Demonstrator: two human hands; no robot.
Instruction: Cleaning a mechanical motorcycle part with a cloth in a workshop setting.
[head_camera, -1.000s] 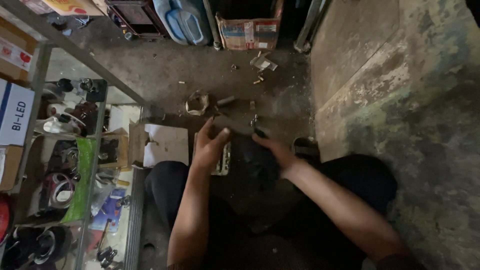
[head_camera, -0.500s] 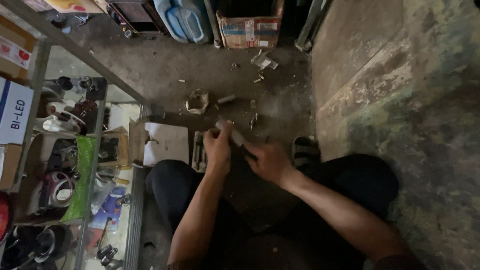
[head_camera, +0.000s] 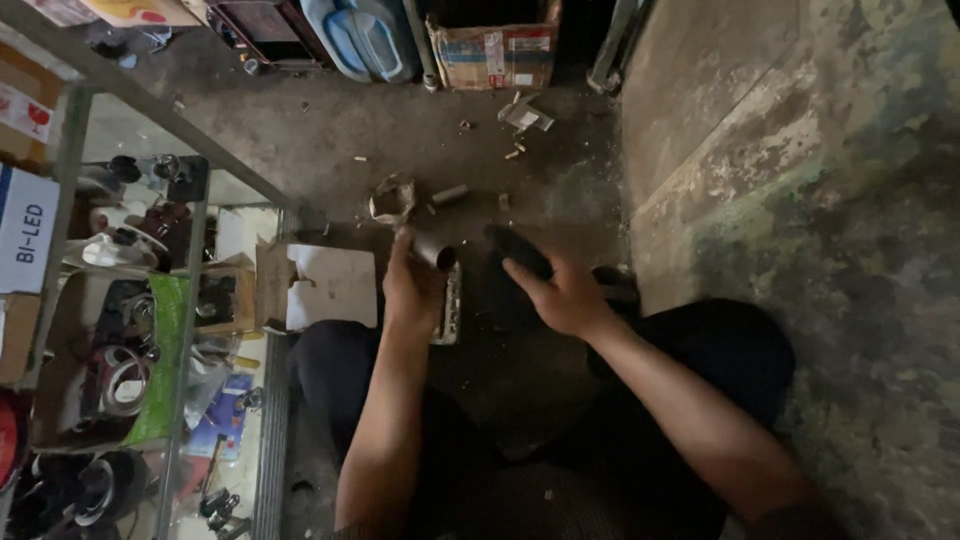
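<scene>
Dim light; detail in the lower half is lost in shadow. Legs and lap read only as a dark mass, and both forearms run out of the bottom edge.

Left hand (head_camera: 412, 290): fingers closed round a short grey tube (head_camera: 434, 250), open end facing the camera, tilted, held just above the floor (head_camera: 330, 140). Most of the tube's body is hidden by the palm; material cannot be told.

Right hand (head_camera: 562, 292): fingers curled on a dark oblong object (head_camera: 520, 250). Black on dark ground, so its shape and kind cannot be made out. The two hands are near each other, not touching.

Under the left hand lies a flat pale metal piece (head_camera: 452, 310), partly covered. A white sheet (head_camera: 335, 285) lies just left of it. Small debris (head_camera: 395, 198) lies beyond on the floor. A glass shelf (head_camera: 150, 300) at left holds cluttered goods, blurred.
</scene>
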